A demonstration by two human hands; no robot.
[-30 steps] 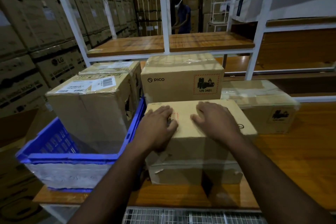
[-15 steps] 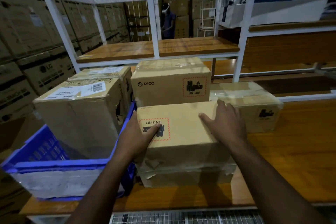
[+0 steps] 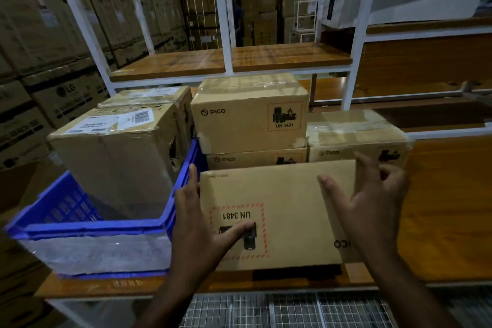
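A brown PICO carton (image 3: pixel 287 194) stands tipped up at the front of the wooden shelf (image 3: pixel 447 208), its printed face toward me with the red UN 3481 label upside down. My left hand (image 3: pixel 197 221) holds its left edge, thumb across the label and fingers up along the side. At the upper right corner, my right hand (image 3: pixel 372 208) grips it, thumb on the face and fingers curled behind the edge.
A blue crate (image 3: pixel 93 226) with a large labelled carton (image 3: pixel 119 162) sits at the left. Behind the held carton are two stacked PICO boxes (image 3: pixel 247 114) and a taped one (image 3: pixel 354 136). A white rack frame (image 3: pixel 226 21) rises above. A person (image 3: pixel 238 21) stands far behind.
The carton has been tipped up from lying flat, so its labelled top now faces me. My hands moved from its top to its left and right edges.
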